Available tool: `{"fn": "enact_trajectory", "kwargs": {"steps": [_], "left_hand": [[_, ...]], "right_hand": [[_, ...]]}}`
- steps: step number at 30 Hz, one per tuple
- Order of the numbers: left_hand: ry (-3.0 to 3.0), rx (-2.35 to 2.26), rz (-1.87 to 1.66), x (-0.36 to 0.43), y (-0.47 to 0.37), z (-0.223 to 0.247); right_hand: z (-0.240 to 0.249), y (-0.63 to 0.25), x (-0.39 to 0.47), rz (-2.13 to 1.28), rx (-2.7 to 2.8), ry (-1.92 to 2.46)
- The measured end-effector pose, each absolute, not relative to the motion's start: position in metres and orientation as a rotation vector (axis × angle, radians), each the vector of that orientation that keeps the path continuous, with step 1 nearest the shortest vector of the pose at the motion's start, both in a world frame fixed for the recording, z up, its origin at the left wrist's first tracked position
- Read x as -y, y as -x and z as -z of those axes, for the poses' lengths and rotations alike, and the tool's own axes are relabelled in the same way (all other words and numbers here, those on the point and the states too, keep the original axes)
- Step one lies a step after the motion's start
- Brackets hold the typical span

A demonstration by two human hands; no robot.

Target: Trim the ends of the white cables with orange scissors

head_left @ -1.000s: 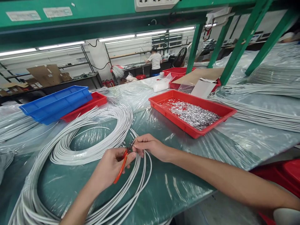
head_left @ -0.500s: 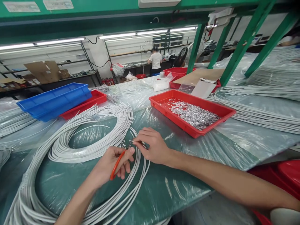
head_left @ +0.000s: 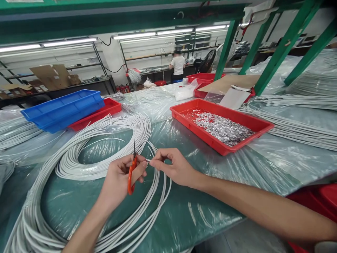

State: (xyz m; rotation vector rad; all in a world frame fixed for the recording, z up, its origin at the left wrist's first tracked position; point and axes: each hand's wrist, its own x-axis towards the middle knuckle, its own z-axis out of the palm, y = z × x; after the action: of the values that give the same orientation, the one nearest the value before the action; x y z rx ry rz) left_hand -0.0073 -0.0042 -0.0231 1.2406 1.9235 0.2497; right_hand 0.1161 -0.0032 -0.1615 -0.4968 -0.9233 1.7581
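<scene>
Wire end: a thin white wire end was pinched between the two hands, just above the green bench mat, at the near edge of the big coil.
Right hand: the right hand had thumb and forefinger closed on the wire end, other fingers curled loosely.
Left hand: the left hand gripped orange-handled snips, blades pointing up and nearly closed, tips clear of the wire.
Step in hand: looked like trimming or stripping the wire tip; the cutter was raised, not biting.
Next move, judged: would call for lining the blades up across the tip while the right pinch held it steady.
Coil: white wire coil lay looped on the plastic-covered bench, under and around both hands.
Farther out: red tray of small metal terminals sat right of the hands; blue tray stacked on a red one to the left.
Background: a person stood at a distant bench.
</scene>
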Motion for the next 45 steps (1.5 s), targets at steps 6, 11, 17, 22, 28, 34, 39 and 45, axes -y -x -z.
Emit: {"fn": "enact_trajectory", "kwargs": {"steps": [6, 11, 17, 22, 28, 34, 39, 45], "left_hand": [[-1.218, -1.899, -0.304, 0.007, 0.009, 0.027], [-1.143, -1.903, -0.33, 0.01, 0.012, 0.028], [-1.088, -1.878, -0.341, 0.01, 0.012, 0.028], [-1.098, -1.876, -0.356, 0.01, 0.012, 0.027], [-1.131, -1.906, -0.363, 0.011, 0.008, 0.023], [-1.17, -1.886, -0.371, 0.008, 0.005, 0.025], [-1.151, -1.89, -0.394, 0.008, 0.004, 0.024], [-1.166, -1.881, -0.381, 0.01, 0.006, 0.024]], "right_hand": [[0.16, -0.115, 0.005, -1.747, 0.894, 0.486], [0.158, -0.114, 0.008, -1.705, 0.912, 0.512], [0.156, -0.114, 0.01, -1.654, 0.966, 0.571], [0.155, -0.112, 0.011, -1.665, 0.949, 0.574], [0.158, -0.108, 0.011, -1.83, 0.781, 0.465], [0.16, -0.104, 0.01, -1.924, 0.682, 0.374], [0.158, -0.103, 0.009, -1.971, 0.648, 0.331], [0.158, -0.104, 0.011, -2.057, 0.664, 0.302]]}}
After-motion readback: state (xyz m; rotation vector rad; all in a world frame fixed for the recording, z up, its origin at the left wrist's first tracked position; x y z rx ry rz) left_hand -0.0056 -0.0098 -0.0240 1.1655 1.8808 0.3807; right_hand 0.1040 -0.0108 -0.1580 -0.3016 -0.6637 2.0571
